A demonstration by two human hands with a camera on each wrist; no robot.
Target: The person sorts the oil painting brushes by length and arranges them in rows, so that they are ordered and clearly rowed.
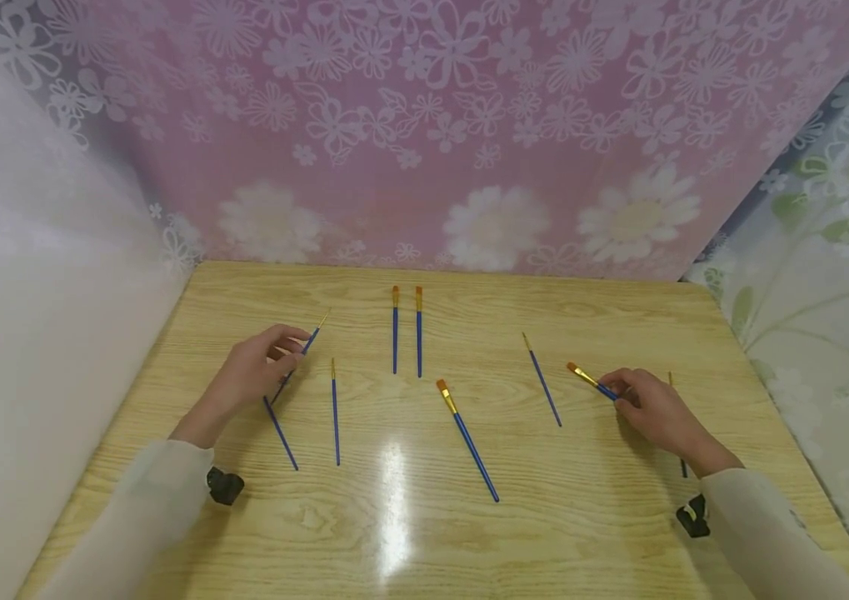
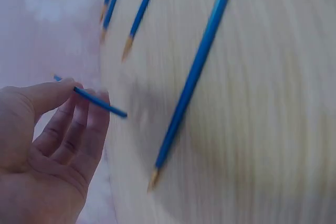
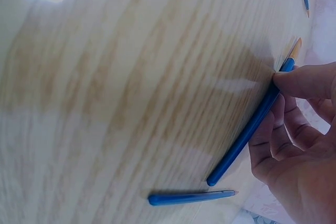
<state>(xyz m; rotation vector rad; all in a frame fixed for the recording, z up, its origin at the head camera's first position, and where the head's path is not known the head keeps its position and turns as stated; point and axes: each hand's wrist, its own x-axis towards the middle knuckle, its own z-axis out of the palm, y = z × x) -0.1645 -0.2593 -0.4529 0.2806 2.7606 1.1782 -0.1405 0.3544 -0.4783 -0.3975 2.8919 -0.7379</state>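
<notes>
Between thumb and fingertips, my left hand (image 1: 247,372) pinches a thin blue paintbrush (image 1: 311,341), its fine tip pointing up and away. In the left wrist view this brush (image 2: 102,103) is above the wooden table. Partly under that hand lies another slim brush (image 1: 281,433), with one more thin brush (image 1: 336,421) just right of it. My right hand (image 1: 652,408) pinches a wider blue paintbrush (image 1: 585,377) with a gold ferrule and flat orange bristles, pointing left. Behind the right hand a brush (image 1: 684,468) is mostly hidden; a thin brush (image 1: 544,387) lies to the left.
Two flat brushes (image 1: 395,340) lie side by side at the table's back middle. A large flat brush (image 1: 475,450) slants across the centre of the wooden table (image 1: 559,533). Pink flowered cloth (image 1: 387,192) hangs behind the far edge. Pale wall on the left, patterned cloth on the right.
</notes>
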